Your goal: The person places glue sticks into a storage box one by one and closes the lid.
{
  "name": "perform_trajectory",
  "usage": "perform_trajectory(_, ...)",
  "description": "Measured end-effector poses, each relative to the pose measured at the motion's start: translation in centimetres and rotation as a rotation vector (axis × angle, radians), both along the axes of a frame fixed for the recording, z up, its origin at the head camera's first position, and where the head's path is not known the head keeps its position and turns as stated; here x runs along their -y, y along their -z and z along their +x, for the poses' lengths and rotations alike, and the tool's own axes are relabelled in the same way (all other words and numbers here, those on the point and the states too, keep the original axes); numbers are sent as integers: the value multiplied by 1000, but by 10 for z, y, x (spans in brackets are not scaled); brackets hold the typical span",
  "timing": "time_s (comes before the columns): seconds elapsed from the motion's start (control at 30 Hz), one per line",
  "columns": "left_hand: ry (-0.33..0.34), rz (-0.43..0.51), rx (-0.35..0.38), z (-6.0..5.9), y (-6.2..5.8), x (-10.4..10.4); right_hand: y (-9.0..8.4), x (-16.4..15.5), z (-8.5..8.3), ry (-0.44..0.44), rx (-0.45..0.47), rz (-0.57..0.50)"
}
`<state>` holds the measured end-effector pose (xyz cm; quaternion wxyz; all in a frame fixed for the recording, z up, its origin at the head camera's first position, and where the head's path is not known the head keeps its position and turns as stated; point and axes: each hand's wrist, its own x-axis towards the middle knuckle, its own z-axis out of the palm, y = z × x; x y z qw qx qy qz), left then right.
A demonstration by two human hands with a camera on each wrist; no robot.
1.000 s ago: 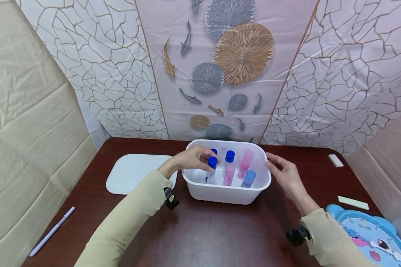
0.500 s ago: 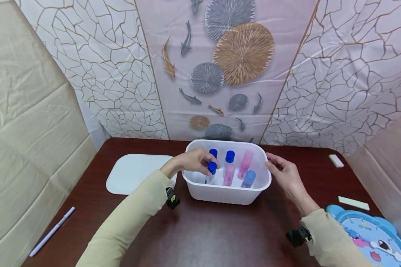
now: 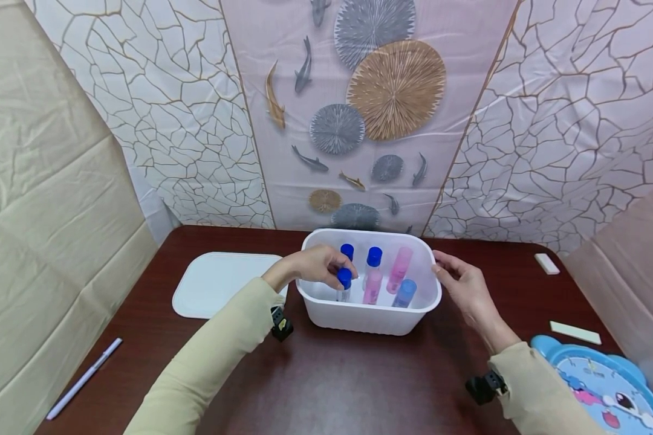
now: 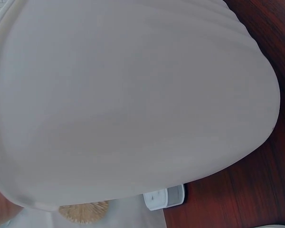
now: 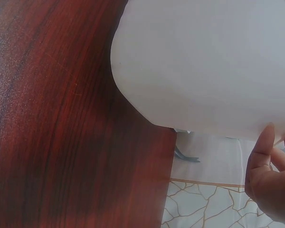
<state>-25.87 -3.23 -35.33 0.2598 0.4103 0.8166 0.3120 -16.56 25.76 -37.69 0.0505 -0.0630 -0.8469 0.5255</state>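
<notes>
In the head view, my left hand (image 3: 317, 266) reaches over the left rim of a white plastic bin (image 3: 359, 320). Its thumb and fingers pinch a small clear bottle (image 3: 344, 279) by its blue cap, low inside the bin. Also standing in there are two more blue-capped bottles (image 3: 374, 256), two pink bottles (image 3: 400, 266) and a light blue one (image 3: 405, 292). My right hand (image 3: 468, 293) holds the bin's right rim; the right wrist view shows its thumb (image 5: 263, 147) against the outer wall. The bin's side fills most of the left wrist view, hiding the bottles.
A white lid (image 3: 223, 284) lies left of the bin on the dark red wooden table (image 3: 337, 380). A pen (image 3: 84, 379) is at the left edge. On the right are a blue cartoon clock (image 3: 604, 380) and two small white bars (image 3: 574, 332). Patterned cloth hangs behind.
My left hand has lowered the blue-capped bottle slightly toward the bin's floor, exposing more of the blue-capped bottle behind it. The right hand stays at the rim.
</notes>
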Motion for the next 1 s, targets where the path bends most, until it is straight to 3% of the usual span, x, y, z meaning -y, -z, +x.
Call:
perform_trajectory(0.33,-21,42,49,1,-2,2,-1,1,1,-5,7,-9)
perform_trajectory(0.57,-75,198,84,3,-13,18,0,0,1,-16,-3,-9)
perform_trajectory(0.67,-147,305,122,3,-18,34,-1,0,2,-19,-1,-13)
perform_trajectory(0.8,-301,428,192,3,-20,61,-3,0,3,-19,4,-11)
perform_trajectory(1.0,-513,492,217,-1,-10,114,-4,1,3,-31,28,14)
